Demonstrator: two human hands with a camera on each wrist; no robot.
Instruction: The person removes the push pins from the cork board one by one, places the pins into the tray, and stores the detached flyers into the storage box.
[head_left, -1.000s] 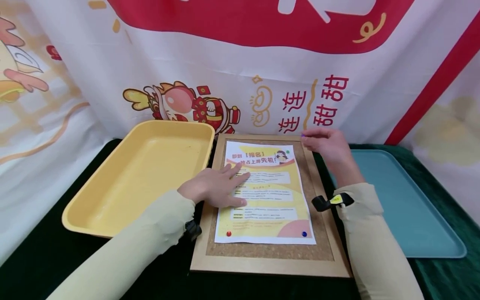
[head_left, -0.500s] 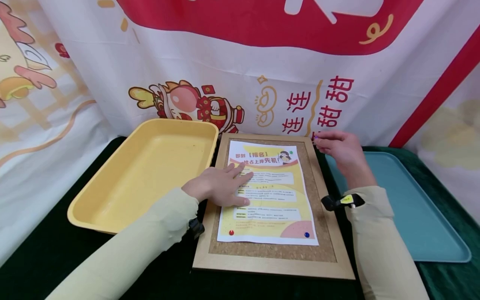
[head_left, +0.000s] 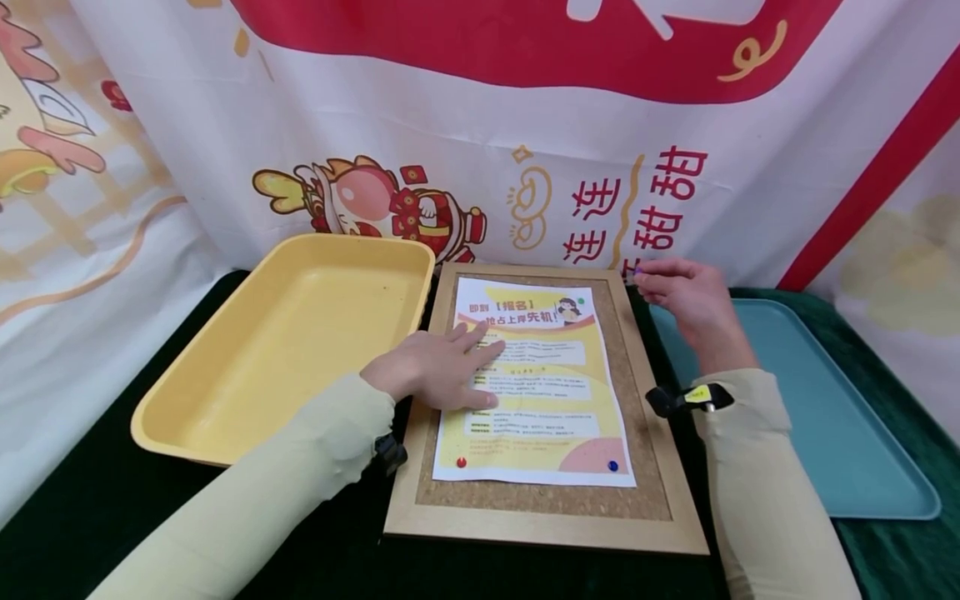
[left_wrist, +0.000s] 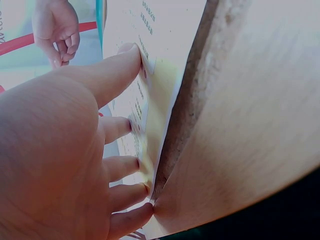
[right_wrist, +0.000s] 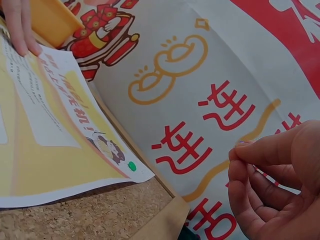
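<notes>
A printed yellow-and-white poster [head_left: 536, 458] lies on a wood-framed cork board [head_left: 648, 467]. My left hand [head_left: 442, 371] rests on the poster's left side with fingers spread. A red push pin [head_left: 461, 462] and a blue push pin [head_left: 612, 466] stand in its near corners, and a green push pin [right_wrist: 132, 166] in its far right corner. Beyond the frame's far right corner, my right hand [head_left: 690, 304] pinches a tiny purple push pin [head_left: 637, 271] between thumb and index finger, mostly hidden by the fingertips. The far left corner of the poster shows no pin.
A deep yellow tray [head_left: 172, 442] stands left of the board, partly behind my left forearm. To the right is a flat teal tray [head_left: 847, 433]. Dark green cloth [head_left: 315, 550] covers the table, and a printed white-and-red curtain [head_left: 480, 117] hangs close behind.
My right hand has moved a little to the right, from over the frame's far right corner to just outside it, still pinching the purple push pin. The left hand stays on the poster.
</notes>
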